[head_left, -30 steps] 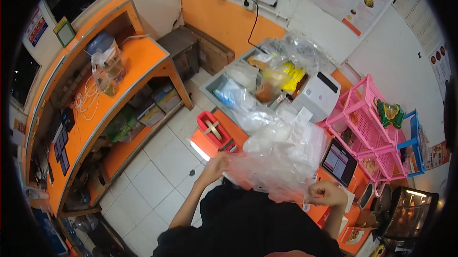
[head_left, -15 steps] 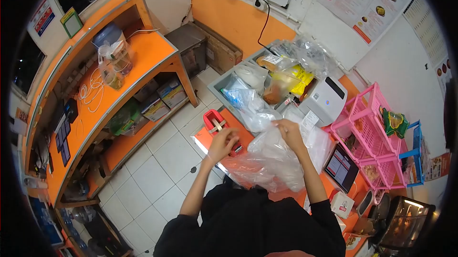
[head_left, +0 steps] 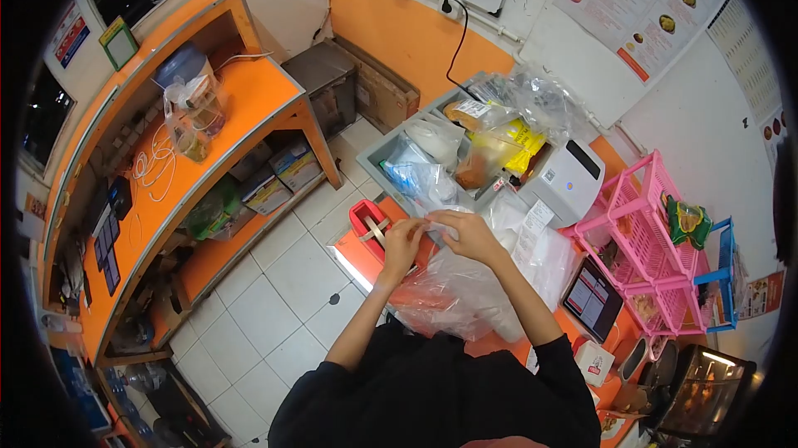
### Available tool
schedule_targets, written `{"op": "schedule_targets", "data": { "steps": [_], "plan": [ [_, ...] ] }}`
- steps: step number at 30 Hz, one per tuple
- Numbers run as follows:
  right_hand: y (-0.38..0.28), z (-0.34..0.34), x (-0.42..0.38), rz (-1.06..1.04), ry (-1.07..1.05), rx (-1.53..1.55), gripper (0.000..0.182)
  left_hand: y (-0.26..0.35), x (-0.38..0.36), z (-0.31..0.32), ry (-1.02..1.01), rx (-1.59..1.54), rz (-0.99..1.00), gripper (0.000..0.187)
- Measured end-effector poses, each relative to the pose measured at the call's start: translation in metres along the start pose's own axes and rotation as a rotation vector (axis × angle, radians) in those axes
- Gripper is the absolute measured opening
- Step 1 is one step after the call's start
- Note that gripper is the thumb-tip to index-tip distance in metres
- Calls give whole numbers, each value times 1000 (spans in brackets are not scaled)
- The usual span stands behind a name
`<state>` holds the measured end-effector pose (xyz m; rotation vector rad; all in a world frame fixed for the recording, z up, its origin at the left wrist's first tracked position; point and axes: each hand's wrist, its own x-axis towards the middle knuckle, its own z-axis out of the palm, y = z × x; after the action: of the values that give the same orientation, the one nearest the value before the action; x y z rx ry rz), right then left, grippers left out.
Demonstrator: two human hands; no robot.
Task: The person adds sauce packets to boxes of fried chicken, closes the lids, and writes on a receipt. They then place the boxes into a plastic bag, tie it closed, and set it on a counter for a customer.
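Observation:
A clear plastic bag (head_left: 470, 290) lies bunched on the orange counter in front of me, its upper end gathered between my hands. My left hand (head_left: 402, 248) pinches at that end, fingertips close to those of the other hand. From the right, my right hand (head_left: 467, 237) curls over the gathered plastic with fingers closed. Exactly how the fingertips grip is too small to see. Just left of my left hand sits a red tape dispenser (head_left: 360, 214), partly covered by that hand.
A grey crate (head_left: 397, 139) full of packaged goods stands beyond my hands. To the right are a white label printer (head_left: 565, 180), a tablet (head_left: 595, 298) and pink stacked baskets (head_left: 644, 224). A curved orange counter (head_left: 258, 86) stands left, across the tiled floor (head_left: 291, 273).
My hands have come together: the left moved right and the right moved left, drawing the bag's upper end toward the tape dispenser. The dispenser looks unmoved.

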<state>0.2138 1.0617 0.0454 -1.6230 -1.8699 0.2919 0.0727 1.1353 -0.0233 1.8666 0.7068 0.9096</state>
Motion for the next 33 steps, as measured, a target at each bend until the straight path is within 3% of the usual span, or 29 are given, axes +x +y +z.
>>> {"op": "schedule_targets", "data": {
  "steps": [1,5,7,9,11,15,17,20,24,26,29,33],
  "plan": [
    [2,5,1,91,-23,1,19,3,1,1,19,-178,-131,15],
    [22,19,0,342,22,115,14,12,3,3,123,-154,-162,19],
    [26,20,1,352,103,174,11,10,1,6,222,-128,-31,19],
    [29,14,0,365,188,230,10,6,0,5,169,-48,41,19],
    [29,4,-1,548,122,287,9,3,-1,6,110,32,110,19],
    [43,-7,-4,492,200,439,9,-6,1,13,-59,105,215,22],
    [42,-20,-2,538,313,726,13,-17,5,15,-134,144,239,24],
    [24,-48,2,542,316,699,15,-18,7,17,-254,309,321,30],
    [23,-54,-5,593,313,608,15,36,15,9,-71,379,273,27],
    [28,-43,-10,654,301,623,13,54,21,14,83,-89,11,25],
    [23,-33,-12,736,256,782,13,49,29,31,17,-340,-72,26],
    [9,-51,-12,715,388,805,11,46,31,34,62,-303,56,23]
  ]
}}
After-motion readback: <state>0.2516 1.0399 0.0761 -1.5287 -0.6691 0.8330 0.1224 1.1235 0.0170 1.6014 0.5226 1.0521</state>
